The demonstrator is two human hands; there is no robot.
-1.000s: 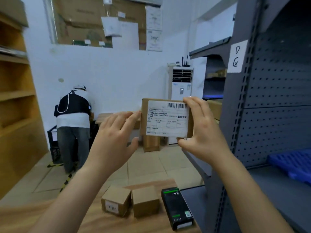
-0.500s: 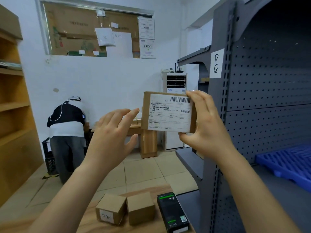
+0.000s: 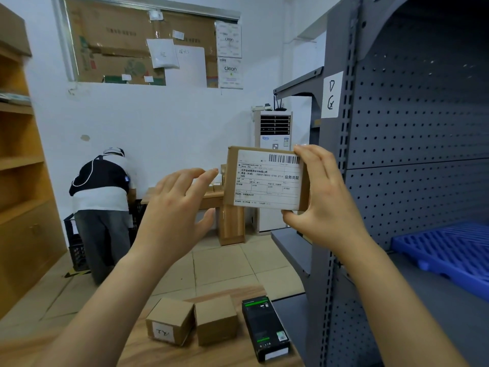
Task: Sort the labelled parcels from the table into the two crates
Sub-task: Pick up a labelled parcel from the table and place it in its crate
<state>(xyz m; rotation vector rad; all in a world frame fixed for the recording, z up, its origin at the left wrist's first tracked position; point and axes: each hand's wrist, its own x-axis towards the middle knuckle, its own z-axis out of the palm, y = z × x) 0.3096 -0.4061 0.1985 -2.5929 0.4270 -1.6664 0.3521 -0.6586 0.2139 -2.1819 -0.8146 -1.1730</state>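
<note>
The right grip (image 3: 325,205) pinches the labelled parcel (image 3: 267,178) by its right-hand end, fingers over the top edge and thumb under the bottom one. The parcel is held up in the middle of the frame with its white label facing the camera. The left grip (image 3: 174,207) hangs wide, fingers spread, just beside the parcel's left edge and apparently not touching it.

The step in hand looks like reading the label to choose a crate. To do it well, keep the label square to the eyes, with the fingers clear of the barcode and the printed lines. The upper fingertips already sit at the barcode's corner. A one-ended pinch lets a flat box sag or twist, so bringing the left grip onto the free edge would steady it before carrying.

On the desk (image 3: 225,353) at the bottom of the frame wait a small box marked "TY" (image 3: 169,321), a plain box (image 3: 215,320) touching it, and a black box (image 3: 264,327) just to their right.

A grey rack (image 3: 410,154) fills the right of the frame. It carries a handwritten note (image 3: 331,95), and a blue tray (image 3: 449,250) lies on its shelf. At middle left another person (image 3: 100,197) bends over a black crate (image 3: 75,242). Whether that is one of the two target crates is unclear from here. If it is, that person blocks the way to it.
</note>
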